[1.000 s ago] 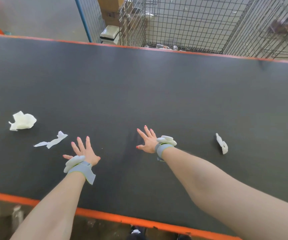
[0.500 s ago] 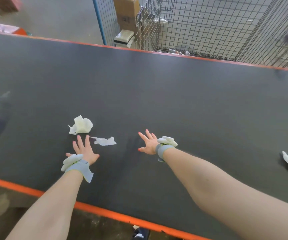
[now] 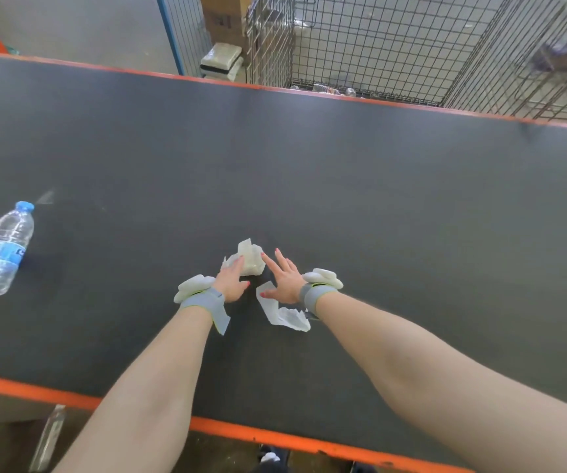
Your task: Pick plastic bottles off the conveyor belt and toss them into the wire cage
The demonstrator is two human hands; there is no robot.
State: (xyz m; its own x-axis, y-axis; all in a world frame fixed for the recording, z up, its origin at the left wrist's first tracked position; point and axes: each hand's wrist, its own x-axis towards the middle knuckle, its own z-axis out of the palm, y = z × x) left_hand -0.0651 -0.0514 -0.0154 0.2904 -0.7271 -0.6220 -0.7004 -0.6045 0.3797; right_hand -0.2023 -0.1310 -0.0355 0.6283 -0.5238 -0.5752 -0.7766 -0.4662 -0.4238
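Since 0.5 s ago the clear blue-capped plastic bottle [image 3: 0, 249] has ridden further in on the dark conveyor belt [image 3: 377, 199]. It lies far left, well apart from the left hand [image 3: 232, 281] & right hand [image 3: 284, 279], both spread, empty, by white paper scraps [image 3: 249, 259]. Prob. light, thin-walled, slick: grip mid-body at the label; contents of the grey wire cage [image 3: 377, 46] are too blurred to tell.

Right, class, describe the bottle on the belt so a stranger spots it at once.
Find the dark conveyor belt with orange edges. On its left side lies a clear plastic bottle. Its blue cap and label set it apart from the white paper scraps.
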